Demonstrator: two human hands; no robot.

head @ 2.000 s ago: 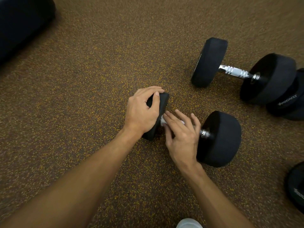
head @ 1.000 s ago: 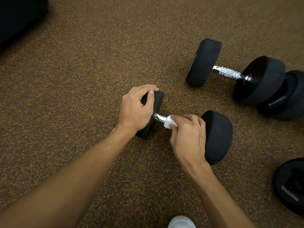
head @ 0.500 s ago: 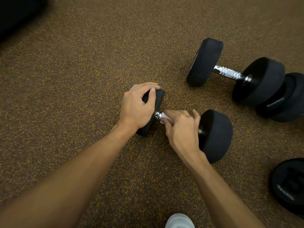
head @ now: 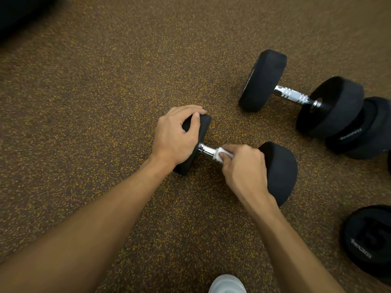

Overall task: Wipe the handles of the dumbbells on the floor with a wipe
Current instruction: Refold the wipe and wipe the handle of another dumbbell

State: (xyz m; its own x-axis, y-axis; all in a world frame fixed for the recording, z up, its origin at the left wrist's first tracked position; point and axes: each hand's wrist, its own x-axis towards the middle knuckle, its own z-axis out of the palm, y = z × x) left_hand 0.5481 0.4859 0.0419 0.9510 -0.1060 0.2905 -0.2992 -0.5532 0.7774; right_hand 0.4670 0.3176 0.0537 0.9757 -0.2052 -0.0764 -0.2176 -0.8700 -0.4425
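Gripping the near dumbbell (head: pixel 281 166) on the floor, the person had the left hand (head: pixel 175 136) cupped over its left rubber head, fingers curled across the rim and thumb down the flat face. The right hand (head: pixel 243 168) was closed round the chrome handle (head: pixel 206 149) close to the right head, pinching a crumpled white wipe (head: pixel 221 154) against the metal. A bright, smooth stretch of bar showed bare between wipe and left head. Both heads were matte black, round and thick.

Far right lay a second dumbbell (head: pixel 292 95), its ringed, knurled handle uncovered. Another black head (head: pixel 372 132) with pale lettering sat just beside its right end; whether they touched could not be told. A further lettered black weight (head: pixel 368 240) sat near right, cut off by the frame edge. A white shoe toe (head: pixel 227 284) poked in at the near edge.

Underfoot was brown flooring (head: pixel 105 102) flecked with yellow — grainy and matte. Something dark (head: pixel 19 11) and blurred filled the far-left corner.
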